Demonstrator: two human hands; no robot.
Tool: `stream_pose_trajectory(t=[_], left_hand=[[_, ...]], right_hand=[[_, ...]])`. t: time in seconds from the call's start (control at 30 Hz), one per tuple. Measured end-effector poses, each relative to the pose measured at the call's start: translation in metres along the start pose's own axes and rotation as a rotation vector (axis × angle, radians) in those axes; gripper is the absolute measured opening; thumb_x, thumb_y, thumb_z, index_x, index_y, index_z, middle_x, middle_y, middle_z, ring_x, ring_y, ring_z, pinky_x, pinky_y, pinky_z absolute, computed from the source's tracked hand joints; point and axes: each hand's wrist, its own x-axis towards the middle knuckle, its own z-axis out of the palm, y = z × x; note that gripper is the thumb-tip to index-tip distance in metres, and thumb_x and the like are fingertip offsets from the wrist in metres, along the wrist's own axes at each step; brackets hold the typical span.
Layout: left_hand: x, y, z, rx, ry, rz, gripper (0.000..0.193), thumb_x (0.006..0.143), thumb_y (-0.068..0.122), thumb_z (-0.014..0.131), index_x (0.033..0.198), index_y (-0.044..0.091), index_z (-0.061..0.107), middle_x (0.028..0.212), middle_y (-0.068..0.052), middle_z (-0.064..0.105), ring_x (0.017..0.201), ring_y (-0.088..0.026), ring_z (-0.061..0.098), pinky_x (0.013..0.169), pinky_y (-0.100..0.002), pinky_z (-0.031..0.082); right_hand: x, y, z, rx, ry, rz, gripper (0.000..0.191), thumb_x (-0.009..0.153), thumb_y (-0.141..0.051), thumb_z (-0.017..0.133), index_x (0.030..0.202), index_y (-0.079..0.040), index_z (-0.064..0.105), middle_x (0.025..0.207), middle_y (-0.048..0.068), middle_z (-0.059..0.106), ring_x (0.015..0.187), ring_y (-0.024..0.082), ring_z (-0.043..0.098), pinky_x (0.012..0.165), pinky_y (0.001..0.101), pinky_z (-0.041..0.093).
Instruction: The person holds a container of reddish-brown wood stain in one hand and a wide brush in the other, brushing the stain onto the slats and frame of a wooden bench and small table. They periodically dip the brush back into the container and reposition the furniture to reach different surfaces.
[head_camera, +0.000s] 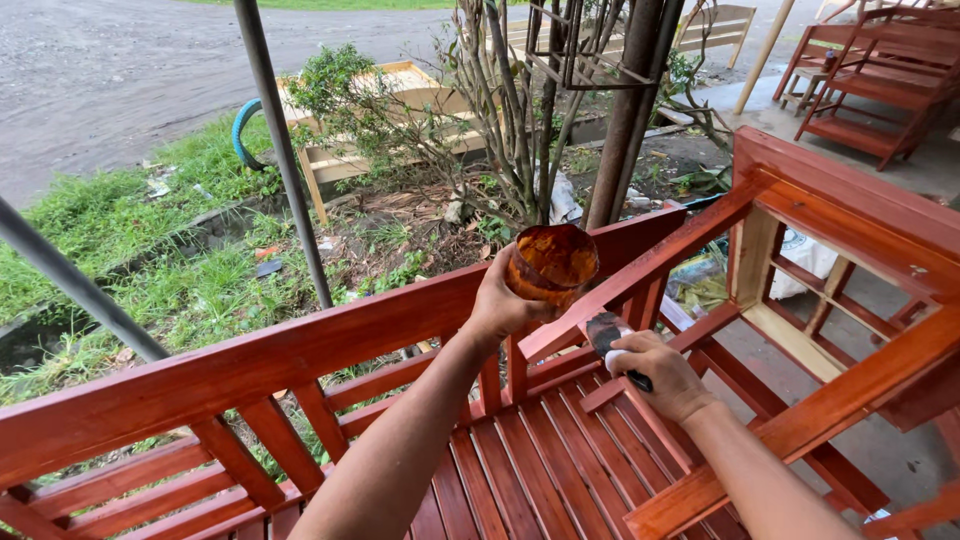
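My left hand (497, 305) grips a round, stain-smeared cup (551, 262) of brown varnish, held up above the backrest of a red-brown wooden bench (300, 355). Just to its right, my right hand (663, 372) holds a paintbrush (606, 335) by its handle. The dark bristles rest against the sloping armrest rail (650, 272) of the bench. The slatted seat (520, 470) lies below both forearms and looks glossy with stain.
A second stained wooden frame (850, 230) stands at the right. Two grey metal poles (280, 140) rise behind the backrest. Beyond are grass, a shrub (510, 130), unpainted wooden furniture (400, 110), red shelving (870, 80) and a gravel road.
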Motion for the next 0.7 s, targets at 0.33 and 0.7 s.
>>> stream_pose_trajectory(t=[0.33,0.7], left_hand=[[0.004,-0.006,-0.009,0.02,0.005,-0.084,0.109,0.048,0.0,0.091,0.146,0.007,0.044,0.132,-0.009,0.063,0.123,-0.023,0.063,0.106,-0.036,0.054],[-0.011,-0.033,0.017,-0.031,0.021,-0.039,0.114,0.043,-0.001,0.09,0.147,0.007,0.044,0.132,-0.007,0.064,0.122,-0.022,0.064,0.101,-0.036,0.056]], right_hand=[[0.052,0.017,0.026,-0.027,-0.065,0.086,0.021,0.077,0.0,0.077,0.082,-0.02,0.075,0.104,-0.002,0.075,0.107,0.027,0.067,0.092,0.0388,0.056],[0.032,0.004,-0.002,0.056,-0.205,0.027,0.021,0.067,0.005,0.075,0.077,-0.014,0.074,0.098,0.003,0.073,0.1,0.028,0.068,0.085,0.0396,0.056]])
